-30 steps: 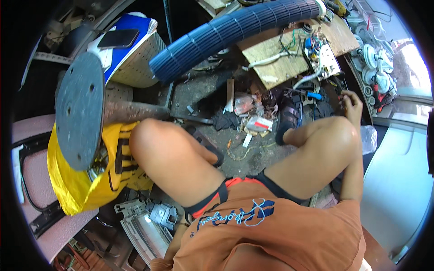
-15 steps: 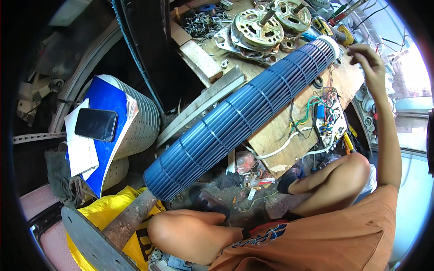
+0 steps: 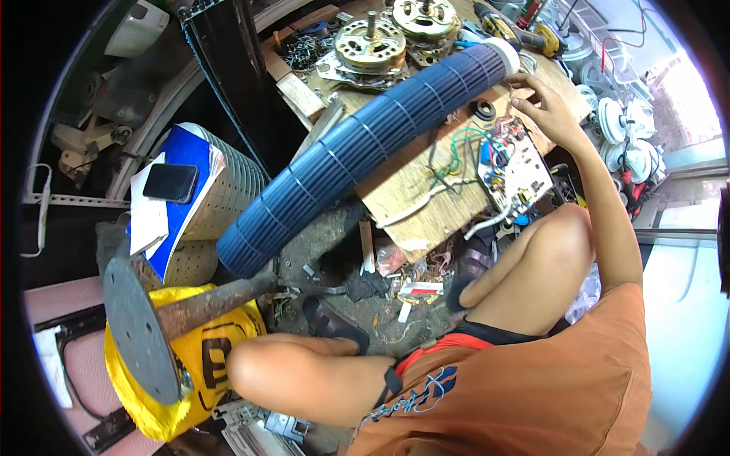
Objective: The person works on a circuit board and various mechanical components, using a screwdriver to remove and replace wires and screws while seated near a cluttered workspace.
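A long blue cross-flow fan wheel [image 3: 334, 169] lies slanted across the view, from the wooden board [image 3: 426, 190] at the upper right down to the left. Its far end has a white cap [image 3: 503, 55]. Right beside that cap is my right hand [image 3: 546, 110], with fingers bent and apart and nothing seen in them. Whether a fingertip touches the cap I cannot tell. A black rubber ring [image 3: 484, 110] and a circuit board with wires [image 3: 517, 163] lie below the hand. My left hand is out of view.
Two metal motors [image 3: 371, 45] and a yellow-black drill [image 3: 521, 30] stand along the board's far side. At left, a phone [image 3: 170, 183] rests on a blue folder [image 3: 186, 156] atop a perforated drum [image 3: 220, 220]. A round-plated metal stand [image 3: 141, 327] is at lower left.
The whole view has shifted, and things at the right now appear further left. My right hand has come closer to the fan wheel's capped end.
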Motion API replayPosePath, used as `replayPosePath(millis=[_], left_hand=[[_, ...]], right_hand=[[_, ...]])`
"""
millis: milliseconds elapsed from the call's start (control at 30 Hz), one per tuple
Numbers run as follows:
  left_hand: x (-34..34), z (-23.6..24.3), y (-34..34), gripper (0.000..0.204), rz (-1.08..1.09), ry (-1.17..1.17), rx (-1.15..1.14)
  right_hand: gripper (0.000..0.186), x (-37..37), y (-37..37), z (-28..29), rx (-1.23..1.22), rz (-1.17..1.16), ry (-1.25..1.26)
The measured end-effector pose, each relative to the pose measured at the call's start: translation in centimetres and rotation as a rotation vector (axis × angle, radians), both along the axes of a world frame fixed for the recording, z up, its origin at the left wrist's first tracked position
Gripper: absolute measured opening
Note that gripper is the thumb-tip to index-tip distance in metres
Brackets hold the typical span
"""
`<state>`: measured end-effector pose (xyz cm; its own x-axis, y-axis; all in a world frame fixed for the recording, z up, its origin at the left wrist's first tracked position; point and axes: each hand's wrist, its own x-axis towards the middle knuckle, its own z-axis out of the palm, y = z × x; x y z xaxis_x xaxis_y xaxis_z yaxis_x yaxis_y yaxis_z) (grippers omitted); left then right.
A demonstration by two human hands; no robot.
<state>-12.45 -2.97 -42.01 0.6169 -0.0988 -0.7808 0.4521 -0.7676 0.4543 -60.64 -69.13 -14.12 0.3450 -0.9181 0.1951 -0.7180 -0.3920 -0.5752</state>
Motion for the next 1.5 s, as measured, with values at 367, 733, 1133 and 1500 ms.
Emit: replayPosePath(millis=[367,733,1133,1500], left_hand=[[-2.1,34.2,-16.8,0.039,-0.394,-1.551,-0.723],[-24.8,29.3,-45.3,0.037,-1.396,-1.030,-1.168],[-32.5,25.6,-62.9,0.032,-1.963,-1.259,-1.004],[-35.3,24.8,-65.7,0.027,-1.971,-0.869,-0.803]], right_hand=[[0.071,-6.9,6.6,-6.4,0.286,-0.155,0.312],[0.096,-6.4,9.0,-3.3,0.361,-0.122,0.135],[0.048,-12.8,10.9,-4.9,0.375,-0.121,-0.317],[0.011,-13.6,20.3,-23.9,0.347,-0.686,-0.505]])
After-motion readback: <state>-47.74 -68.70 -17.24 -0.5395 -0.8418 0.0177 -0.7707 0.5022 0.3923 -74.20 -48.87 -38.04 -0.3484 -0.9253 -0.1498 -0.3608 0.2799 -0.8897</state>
